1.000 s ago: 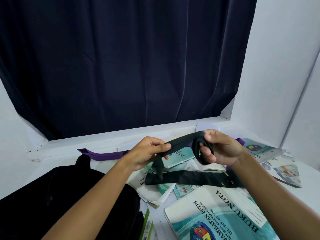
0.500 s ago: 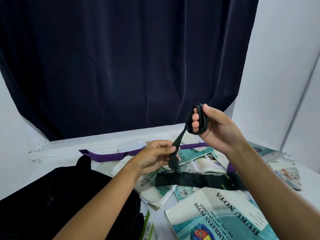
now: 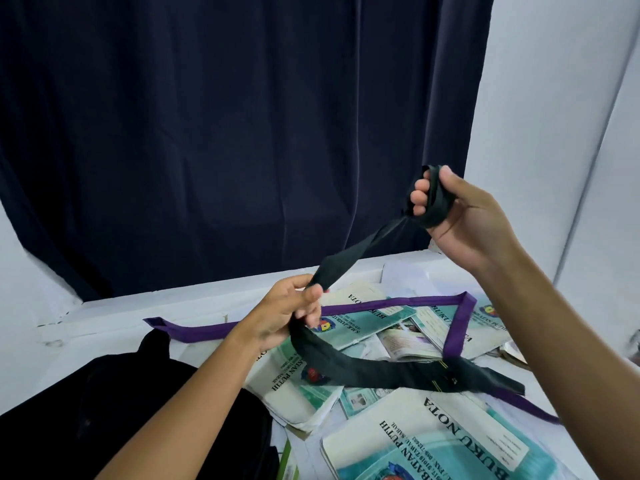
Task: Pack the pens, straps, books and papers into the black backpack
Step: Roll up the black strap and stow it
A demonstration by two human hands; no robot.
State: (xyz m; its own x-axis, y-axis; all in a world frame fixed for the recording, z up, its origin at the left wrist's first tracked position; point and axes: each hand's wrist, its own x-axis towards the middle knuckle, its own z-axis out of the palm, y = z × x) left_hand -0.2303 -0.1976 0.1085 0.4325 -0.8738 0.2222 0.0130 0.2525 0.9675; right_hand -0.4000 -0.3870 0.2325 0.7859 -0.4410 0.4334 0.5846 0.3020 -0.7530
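A long black strap [image 3: 353,365] runs from the table up into both hands. My right hand [image 3: 460,220] is raised above the table with one end of the strap coiled round its fingers. My left hand [image 3: 287,313] pinches the strap lower down, and the taut stretch between the hands slants upward to the right. The strap's loose tail lies across the books. A purple strap [image 3: 381,303] lies over several teal and white notebooks [image 3: 426,441]. The black backpack [image 3: 104,410] sits at the lower left beneath my left forearm.
A dark navy curtain [image 3: 225,133] hangs behind the white table [image 3: 121,327]. White walls stand at the right. Loose papers and booklets [image 3: 398,341] cover the table's right half. A green-edged book [image 3: 289,462] lies beside the backpack.
My right hand has risen higher and to the right with more strap wound round its fingers. The left hand slid along the strap and stays low, drawing it taut.
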